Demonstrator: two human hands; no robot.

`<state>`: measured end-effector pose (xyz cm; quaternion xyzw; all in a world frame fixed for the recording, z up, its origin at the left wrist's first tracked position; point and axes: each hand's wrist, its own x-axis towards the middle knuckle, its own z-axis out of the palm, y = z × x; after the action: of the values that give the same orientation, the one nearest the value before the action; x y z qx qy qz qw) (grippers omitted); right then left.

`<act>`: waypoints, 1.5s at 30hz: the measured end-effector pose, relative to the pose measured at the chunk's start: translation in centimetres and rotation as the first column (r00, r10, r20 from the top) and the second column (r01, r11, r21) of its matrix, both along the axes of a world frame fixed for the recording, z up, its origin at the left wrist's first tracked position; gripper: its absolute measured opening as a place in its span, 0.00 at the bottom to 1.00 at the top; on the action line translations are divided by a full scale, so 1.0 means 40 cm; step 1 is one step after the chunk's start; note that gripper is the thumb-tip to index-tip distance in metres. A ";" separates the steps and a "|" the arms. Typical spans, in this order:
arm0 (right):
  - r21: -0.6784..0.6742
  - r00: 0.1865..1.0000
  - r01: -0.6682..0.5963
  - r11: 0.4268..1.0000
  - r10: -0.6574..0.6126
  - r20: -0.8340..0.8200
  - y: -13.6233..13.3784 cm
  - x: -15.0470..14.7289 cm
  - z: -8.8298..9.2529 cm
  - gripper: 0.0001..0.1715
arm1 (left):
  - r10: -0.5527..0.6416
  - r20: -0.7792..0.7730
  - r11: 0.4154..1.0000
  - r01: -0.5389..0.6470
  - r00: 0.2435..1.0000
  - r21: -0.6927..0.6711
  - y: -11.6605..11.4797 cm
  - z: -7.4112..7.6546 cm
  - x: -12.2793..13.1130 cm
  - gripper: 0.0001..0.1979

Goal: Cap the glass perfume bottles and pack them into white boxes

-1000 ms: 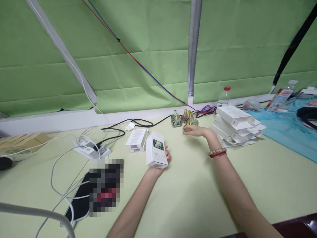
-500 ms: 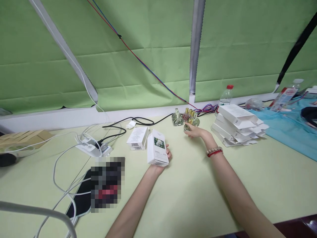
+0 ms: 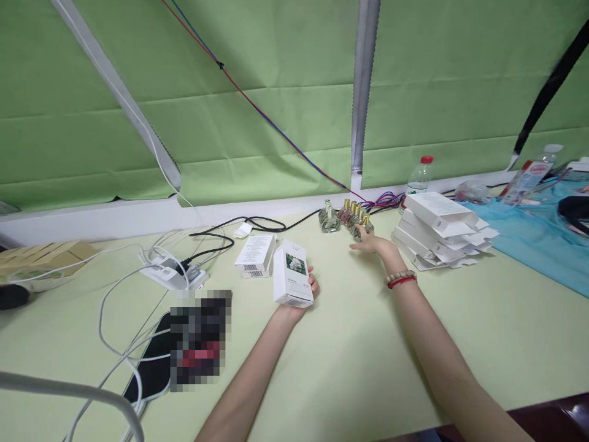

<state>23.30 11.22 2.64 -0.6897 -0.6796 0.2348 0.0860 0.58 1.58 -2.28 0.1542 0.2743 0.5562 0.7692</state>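
Clamping a white box (image 3: pixel 289 283) in fingers of left hand (image 3: pixel 313 284); stretching right hand (image 3: pixel 369 242), fingers apart, to glass bottles (image 3: pixel 351 215), perhaps touching one.

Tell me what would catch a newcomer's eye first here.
Probably the bright green backdrop, filling the upper view. Next, the white flower-printed box in the left hand, mid-table, then the small glass bottles clustered near the back edge, beside the right hand.

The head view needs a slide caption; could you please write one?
Left hand holding a flower-printed white box, right hand at a cluster of glass bottles.
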 end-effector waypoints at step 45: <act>0.565 0.953 0.169 0.808 0.013 -0.303 0.057 -0.187 -0.175 0.24 | -0.028 0.008 0.997 0.027 1.000 0.069 0.006 -0.045 -0.016 0.14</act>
<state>15.82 13.51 -4.37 -0.6149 -0.6689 0.1099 0.4030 -0.05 1.84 -4.10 0.1820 0.2493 0.5554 0.7722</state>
